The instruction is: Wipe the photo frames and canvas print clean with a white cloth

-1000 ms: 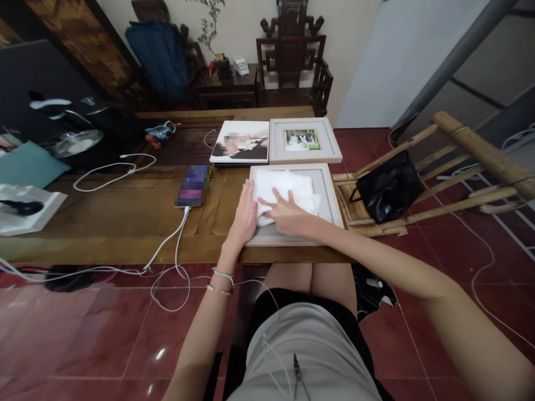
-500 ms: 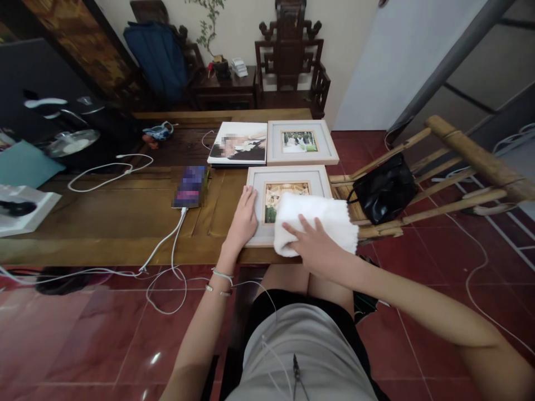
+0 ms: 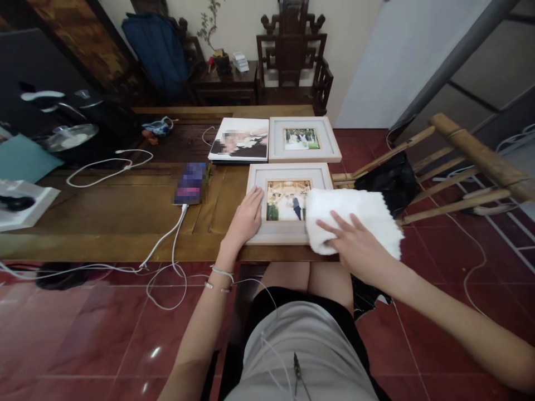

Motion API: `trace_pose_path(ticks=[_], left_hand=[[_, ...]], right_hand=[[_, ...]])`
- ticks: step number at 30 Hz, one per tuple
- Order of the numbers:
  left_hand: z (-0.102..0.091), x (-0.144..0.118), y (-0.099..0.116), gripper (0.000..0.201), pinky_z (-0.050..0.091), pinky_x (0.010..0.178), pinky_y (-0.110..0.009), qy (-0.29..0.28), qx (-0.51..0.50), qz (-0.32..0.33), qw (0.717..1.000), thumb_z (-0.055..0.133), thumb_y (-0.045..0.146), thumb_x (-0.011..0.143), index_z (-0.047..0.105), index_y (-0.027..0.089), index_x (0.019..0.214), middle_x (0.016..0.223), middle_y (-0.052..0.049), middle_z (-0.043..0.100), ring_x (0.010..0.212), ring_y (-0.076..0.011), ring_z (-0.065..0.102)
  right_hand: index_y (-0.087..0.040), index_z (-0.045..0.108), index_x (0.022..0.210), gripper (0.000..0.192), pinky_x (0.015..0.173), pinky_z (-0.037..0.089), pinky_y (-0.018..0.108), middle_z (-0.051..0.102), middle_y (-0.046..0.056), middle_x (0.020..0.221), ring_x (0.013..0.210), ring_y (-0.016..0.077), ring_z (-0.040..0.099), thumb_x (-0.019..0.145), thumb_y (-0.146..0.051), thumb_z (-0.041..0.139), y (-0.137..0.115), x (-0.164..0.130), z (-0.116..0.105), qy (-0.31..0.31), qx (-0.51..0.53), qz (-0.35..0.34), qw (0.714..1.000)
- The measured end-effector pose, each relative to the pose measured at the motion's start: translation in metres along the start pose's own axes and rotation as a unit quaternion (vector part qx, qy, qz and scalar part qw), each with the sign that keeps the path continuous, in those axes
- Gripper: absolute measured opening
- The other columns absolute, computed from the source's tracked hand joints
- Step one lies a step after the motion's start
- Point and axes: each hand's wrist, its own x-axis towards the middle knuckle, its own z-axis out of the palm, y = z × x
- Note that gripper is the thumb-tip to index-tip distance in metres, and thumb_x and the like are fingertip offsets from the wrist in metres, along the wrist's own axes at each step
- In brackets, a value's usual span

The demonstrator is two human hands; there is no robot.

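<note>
Sitting at the near edge of the worktop (image 3: 104, 223), the person has both hands out in front. Nearest is the right hand (image 3: 359, 248), lying flat with fingers spread on a white cloth (image 3: 355, 214); it presses down on the cloth rather than closing round it, so that grip is open and flat. The cloth hangs past the worktop's right end, overlapping the lower right corner of the near picture frame (image 3: 288, 172). So the frame lies to the left of the right hand, just beside it, with the cloth's long side running left to right.

A little farther on, the left hand (image 3: 246, 217) rests palm-down on the frame's left border, fingers extended and steadying it, nothing closed in its grip. It is the hand nearer the frame's photo, which sits between the two hands.

Beyond that, a second frame (image 3: 303, 139) lies touching the far edge of the first, with a photo album (image 3: 240, 139) just beside it on the left. A phone (image 3: 191, 184) on a white cable (image 3: 167, 239) lies left of the near frame. A black bag (image 3: 390, 178) sits on bamboo slats to the right. No brand or writing can be read anywhere.
</note>
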Motion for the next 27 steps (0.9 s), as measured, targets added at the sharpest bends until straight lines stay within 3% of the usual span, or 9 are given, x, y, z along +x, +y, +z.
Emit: trace_pose_path(ticks=[3, 6, 13, 17, 21, 24, 27], left_hand=[[0.000, 0.001, -0.001, 0.043, 0.030, 0.116, -0.047, -0.006, 0.005, 0.006, 1.000, 0.033, 0.019, 0.096, 0.047, 0.008, 0.136, 0.144, -0.017, 0.046, 0.141, -0.0240, 0.032], [0.000, 0.002, -0.002, 0.043, 0.030, 0.116, -0.048, -0.006, 0.007, 0.010, 1.000, 0.033, 0.020, 0.096, 0.047, 0.009, 0.135, 0.143, -0.017, 0.047, 0.141, -0.0245, 0.033], [0.000, 0.001, -0.003, 0.042, 0.031, 0.116, -0.049, -0.004, -0.003, 0.010, 1.000, 0.034, 0.020, 0.096, 0.048, 0.012, 0.135, 0.143, -0.015, 0.048, 0.141, -0.0246, 0.033], [0.001, 0.001, -0.003, 0.042, 0.032, 0.115, -0.049, 0.005, 0.002, 0.014, 1.000, 0.034, 0.020, 0.096, 0.048, 0.013, 0.135, 0.142, -0.015, 0.049, 0.140, -0.0245, 0.035], [0.000, 0.001, -0.003, 0.042, 0.031, 0.115, -0.049, 0.006, 0.001, 0.014, 1.000, 0.034, 0.019, 0.096, 0.048, 0.012, 0.134, 0.142, -0.016, 0.049, 0.140, -0.0245, 0.035], [-0.001, 0.002, -0.004, 0.042, 0.031, 0.116, -0.049, 0.002, -0.004, 0.010, 1.000, 0.035, 0.020, 0.095, 0.049, 0.010, 0.133, 0.142, -0.016, 0.049, 0.140, -0.0246, 0.035], [-0.002, 0.002, -0.003, 0.041, 0.031, 0.115, -0.050, 0.004, -0.015, 0.008, 1.000, 0.036, 0.020, 0.095, 0.050, 0.013, 0.133, 0.142, -0.014, 0.049, 0.139, -0.0242, 0.036]], right_hand=[[-0.020, 0.074, 0.101, 0.045, 0.101, 0.037, 0.064, 0.045, 0.005, 0.145, 0.135, 0.0401, 0.034, 0.071, 0.000, 0.048, 0.012, -0.011, 0.003, 0.016, -0.023, 0.033, 0.999], [-0.018, 0.073, 0.104, 0.047, 0.101, 0.038, 0.061, 0.044, 0.005, 0.146, 0.136, 0.0399, 0.033, 0.070, 0.000, 0.047, 0.026, 0.001, 0.008, 0.027, -0.022, 0.047, 0.998], [-0.018, 0.064, 0.122, 0.057, 0.095, 0.045, 0.050, 0.042, 0.007, 0.148, 0.134, 0.0355, 0.037, 0.072, -0.001, 0.041, 0.085, 0.074, 0.004, 0.061, 0.020, 0.078, 0.995], [-0.014, 0.061, 0.125, 0.057, 0.100, 0.039, 0.056, 0.038, 0.012, 0.150, 0.134, 0.0378, 0.035, 0.073, 0.000, 0.042, 0.104, 0.115, -0.007, 0.112, 0.023, 0.090, 0.989], [-0.017, 0.057, 0.130, 0.062, 0.108, 0.022, 0.066, 0.026, 0.007, 0.156, 0.141, 0.0419, 0.016, 0.073, 0.001, 0.043, 0.097, 0.149, -0.008, 0.157, 0.014, 0.045, 0.986], [-0.014, 0.061, 0.126, 0.053, 0.107, 0.022, 0.065, 0.026, 0.011, 0.156, 0.138, 0.0467, 0.021, 0.077, 0.000, 0.047, 0.079, 0.159, 0.001, 0.123, -0.006, 0.035, 0.992], [-0.010, 0.064, 0.121, 0.043, 0.104, 0.028, 0.063, 0.029, 0.018, 0.153, 0.132, 0.0494, 0.030, 0.080, -0.004, 0.050, 0.057, 0.146, 0.007, 0.097, -0.034, 0.041, 0.994]])
